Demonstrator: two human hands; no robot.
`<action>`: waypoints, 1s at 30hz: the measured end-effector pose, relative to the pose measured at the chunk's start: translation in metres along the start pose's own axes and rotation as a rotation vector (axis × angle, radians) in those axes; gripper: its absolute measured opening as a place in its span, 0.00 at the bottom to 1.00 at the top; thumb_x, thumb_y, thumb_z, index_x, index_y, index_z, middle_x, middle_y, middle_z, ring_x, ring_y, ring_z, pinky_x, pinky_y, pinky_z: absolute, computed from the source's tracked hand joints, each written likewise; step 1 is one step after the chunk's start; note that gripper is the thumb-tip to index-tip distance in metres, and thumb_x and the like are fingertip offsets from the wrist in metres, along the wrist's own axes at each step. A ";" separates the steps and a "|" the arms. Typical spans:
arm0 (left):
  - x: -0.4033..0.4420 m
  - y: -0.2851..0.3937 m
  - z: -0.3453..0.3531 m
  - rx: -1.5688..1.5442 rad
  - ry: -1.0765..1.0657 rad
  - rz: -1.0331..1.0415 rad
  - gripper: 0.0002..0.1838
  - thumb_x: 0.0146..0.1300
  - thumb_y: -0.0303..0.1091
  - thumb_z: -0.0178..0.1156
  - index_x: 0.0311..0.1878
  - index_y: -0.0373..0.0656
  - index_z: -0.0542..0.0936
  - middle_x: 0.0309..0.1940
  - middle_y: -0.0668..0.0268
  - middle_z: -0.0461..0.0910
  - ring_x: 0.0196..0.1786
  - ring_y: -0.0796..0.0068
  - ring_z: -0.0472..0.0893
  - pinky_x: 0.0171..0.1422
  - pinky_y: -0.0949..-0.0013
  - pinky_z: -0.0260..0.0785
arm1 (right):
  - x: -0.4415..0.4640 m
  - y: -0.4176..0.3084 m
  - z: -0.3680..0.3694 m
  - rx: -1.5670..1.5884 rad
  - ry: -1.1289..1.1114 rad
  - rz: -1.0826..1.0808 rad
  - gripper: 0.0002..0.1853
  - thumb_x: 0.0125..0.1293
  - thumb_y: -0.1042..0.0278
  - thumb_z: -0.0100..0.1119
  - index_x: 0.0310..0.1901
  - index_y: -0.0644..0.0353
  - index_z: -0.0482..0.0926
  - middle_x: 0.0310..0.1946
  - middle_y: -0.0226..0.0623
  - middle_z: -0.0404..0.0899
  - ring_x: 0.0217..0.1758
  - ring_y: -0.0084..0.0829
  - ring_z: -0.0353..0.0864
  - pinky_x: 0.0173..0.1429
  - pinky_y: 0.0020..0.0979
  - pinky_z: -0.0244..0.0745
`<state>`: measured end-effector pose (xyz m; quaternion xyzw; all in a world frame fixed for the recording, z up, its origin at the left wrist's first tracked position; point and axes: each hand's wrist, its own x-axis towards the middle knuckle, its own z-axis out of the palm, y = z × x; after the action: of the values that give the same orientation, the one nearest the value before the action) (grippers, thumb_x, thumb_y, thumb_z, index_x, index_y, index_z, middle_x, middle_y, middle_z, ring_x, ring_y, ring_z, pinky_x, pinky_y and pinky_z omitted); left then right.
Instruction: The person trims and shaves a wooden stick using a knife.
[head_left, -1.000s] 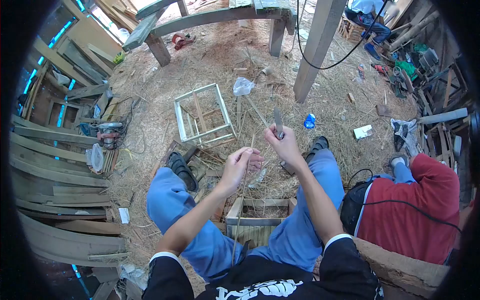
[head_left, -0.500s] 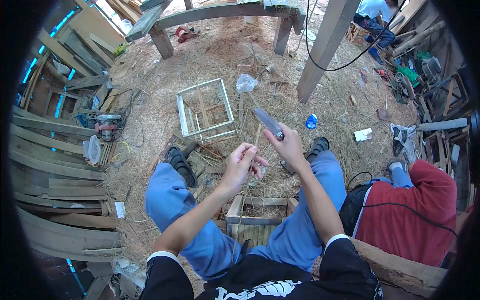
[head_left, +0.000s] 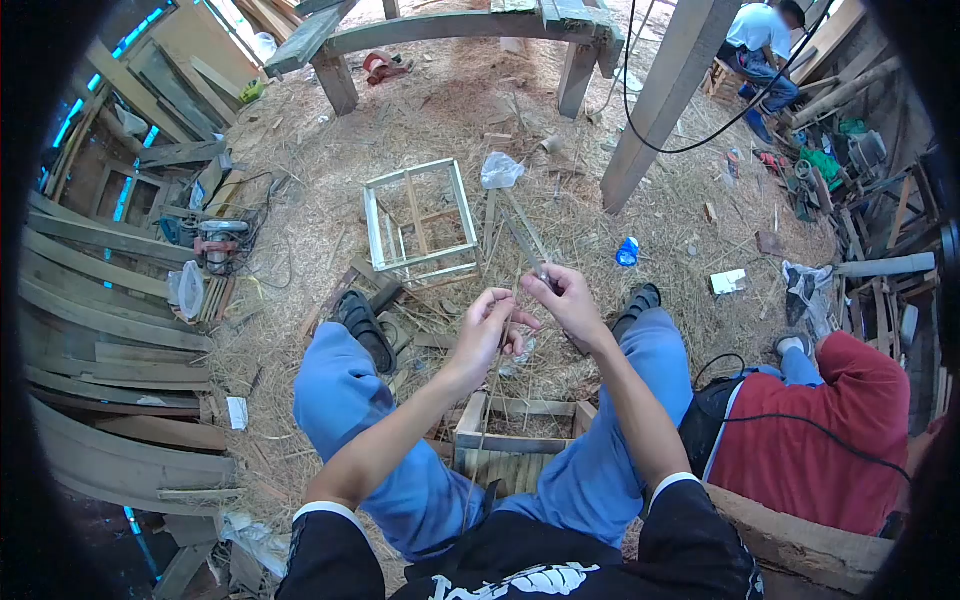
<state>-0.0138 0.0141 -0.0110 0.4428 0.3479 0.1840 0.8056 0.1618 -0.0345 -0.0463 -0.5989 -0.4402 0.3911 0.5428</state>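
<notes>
My right hand (head_left: 570, 302) is closed round the handle of a knife (head_left: 527, 243), its blade pointing up and to the left. Beside it, my left hand (head_left: 490, 328) pinches a thin strip (head_left: 485, 430) that runs down toward my lap. The two hands are close together, above the gap between my knees. Below them, between my legs, stands a small wooden box frame (head_left: 510, 441). Farther forward on the ground is a pale wooden frame (head_left: 420, 222), with a clear plastic bag (head_left: 501, 170) to its right.
A co-worker in red (head_left: 815, 430) sits close on my right; another person (head_left: 762, 55) sits at the back right. A wooden post (head_left: 665, 100) and bench (head_left: 440, 33) stand ahead. Stacked planks (head_left: 120, 345) and a power tool (head_left: 220, 245) lie left.
The knife blade has swung from upright to leaning left, and my right hand has moved slightly down toward my left hand. The surroundings have shifted a little to the right in view.
</notes>
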 end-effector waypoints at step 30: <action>0.008 -0.011 0.009 0.124 -0.028 0.127 0.18 0.78 0.39 0.52 0.61 0.36 0.73 0.36 0.59 0.84 0.16 0.86 0.70 0.20 0.81 0.62 | 0.000 -0.004 -0.009 0.130 0.091 0.081 0.17 0.72 0.54 0.62 0.42 0.63 0.85 0.21 0.16 0.69 0.24 0.11 0.61 0.27 0.22 0.54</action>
<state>-0.0021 0.0078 -0.0203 0.5155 0.3184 0.2066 0.7682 0.1697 -0.0375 -0.0414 -0.5966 -0.3642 0.4130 0.5838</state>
